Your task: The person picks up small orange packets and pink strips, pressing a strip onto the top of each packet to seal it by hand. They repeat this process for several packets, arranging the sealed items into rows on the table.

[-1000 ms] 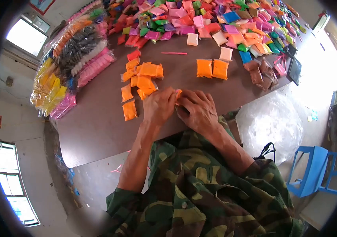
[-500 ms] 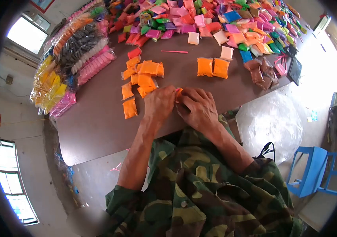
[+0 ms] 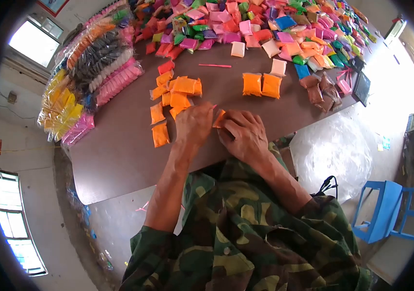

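Observation:
My right hand (image 3: 245,132) is closed on a small orange packet (image 3: 219,119), whose left end sticks out past the fingers. Just left of it, my left hand (image 3: 195,122) is closed in a pinch, with the tip of a thin pink stick (image 3: 214,106) showing at its fingers; the rest is hidden. Beyond my left hand lies a loose pile of orange packets (image 3: 185,86), and one more orange packet (image 3: 160,135) rests to its left. Two orange packets (image 3: 252,84) sit side by side farther up the table.
Across the back of the brown table (image 3: 115,160) spreads a heap of colourful packets (image 3: 226,24). Long bagged rows of packets (image 3: 105,63) stand at the left. A pink stick (image 3: 214,65), brown packets (image 3: 321,92) and a dark flat object (image 3: 361,88) lie on the table. A blue stool (image 3: 384,211) is at right.
My hands have drawn slightly apart, the left shifting a little to the left. More of the orange packet in my right hand now shows between them.

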The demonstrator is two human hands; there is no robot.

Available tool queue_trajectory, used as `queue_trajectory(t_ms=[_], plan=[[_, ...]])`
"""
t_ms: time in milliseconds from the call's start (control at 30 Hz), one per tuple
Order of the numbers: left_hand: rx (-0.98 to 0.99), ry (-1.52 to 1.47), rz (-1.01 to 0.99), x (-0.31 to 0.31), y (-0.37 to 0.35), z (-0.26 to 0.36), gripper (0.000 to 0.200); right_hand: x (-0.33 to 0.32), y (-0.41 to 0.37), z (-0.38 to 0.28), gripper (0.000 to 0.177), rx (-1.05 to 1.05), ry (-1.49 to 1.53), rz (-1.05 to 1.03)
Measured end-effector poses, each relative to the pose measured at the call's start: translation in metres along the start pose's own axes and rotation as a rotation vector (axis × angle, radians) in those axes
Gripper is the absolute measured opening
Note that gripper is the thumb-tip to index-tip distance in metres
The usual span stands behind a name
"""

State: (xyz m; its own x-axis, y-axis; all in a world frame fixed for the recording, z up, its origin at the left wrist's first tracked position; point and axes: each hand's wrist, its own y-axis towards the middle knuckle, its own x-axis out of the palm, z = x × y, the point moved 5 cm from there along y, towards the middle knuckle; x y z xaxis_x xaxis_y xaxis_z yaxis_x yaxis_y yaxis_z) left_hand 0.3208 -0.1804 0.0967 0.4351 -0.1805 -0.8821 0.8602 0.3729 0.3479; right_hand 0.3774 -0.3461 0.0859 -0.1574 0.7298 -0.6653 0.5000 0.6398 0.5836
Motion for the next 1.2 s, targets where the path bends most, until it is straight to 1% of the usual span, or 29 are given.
queue_trajectory(t_ms=[67,167,267,367,467,567,667,767,867,967,1067,1167,1200], plan=[[-0.061,-0.003,-0.006,-0.006,-0.004,-0.002,0.018,0.001,-0.001,0.0,0.024,0.008,0.013,0.014],[-0.091,-0.17,-0.034,-0.011,-0.019,0.004,0.017,0.003,-0.003,0.001,0.023,0.013,0.013,0.035],[0.058,-0.076,0.052,-0.003,-0.022,0.005,0.016,0.005,-0.003,0.002,0.025,0.007,0.017,-0.039],[-0.055,0.06,-0.007,-0.002,-0.011,-0.005,0.015,0.0,0.0,0.0,0.023,-0.008,-0.004,0.005],[-0.061,-0.062,-0.024,-0.009,-0.012,0.001,0.015,-0.001,-0.001,-0.002,0.022,0.013,0.034,0.01],[0.105,-0.078,0.064,0.002,-0.016,0.009,0.016,0.004,-0.004,0.001,0.027,0.002,0.033,0.007],[-0.04,0.036,-0.002,0.004,-0.008,0.002,0.016,0.002,-0.003,0.002,0.027,0.02,0.031,-0.067],[-0.07,-0.022,-0.072,-0.001,-0.004,-0.001,0.015,0.002,-0.003,0.001,0.026,-0.003,0.042,-0.011],[0.029,-0.139,0.021,-0.005,-0.019,0.013,0.014,0.006,-0.006,0.004,0.023,0.017,0.037,-0.003],[0.03,-0.151,0.135,-0.007,-0.026,0.005,0.012,0.003,-0.004,0.003,0.022,0.032,0.043,-0.023],[-0.117,-0.084,0.015,-0.014,-0.031,-0.005,0.011,-0.002,0.0,-0.002,0.021,-0.002,0.028,0.049],[-0.107,-0.18,0.041,-0.021,-0.048,0.012,0.011,-0.002,-0.002,-0.001,0.021,0.012,0.024,0.053],[-0.125,-0.152,0.034,-0.017,-0.054,0.009,0.011,-0.001,-0.004,-0.002,0.021,0.015,0.024,0.05]])
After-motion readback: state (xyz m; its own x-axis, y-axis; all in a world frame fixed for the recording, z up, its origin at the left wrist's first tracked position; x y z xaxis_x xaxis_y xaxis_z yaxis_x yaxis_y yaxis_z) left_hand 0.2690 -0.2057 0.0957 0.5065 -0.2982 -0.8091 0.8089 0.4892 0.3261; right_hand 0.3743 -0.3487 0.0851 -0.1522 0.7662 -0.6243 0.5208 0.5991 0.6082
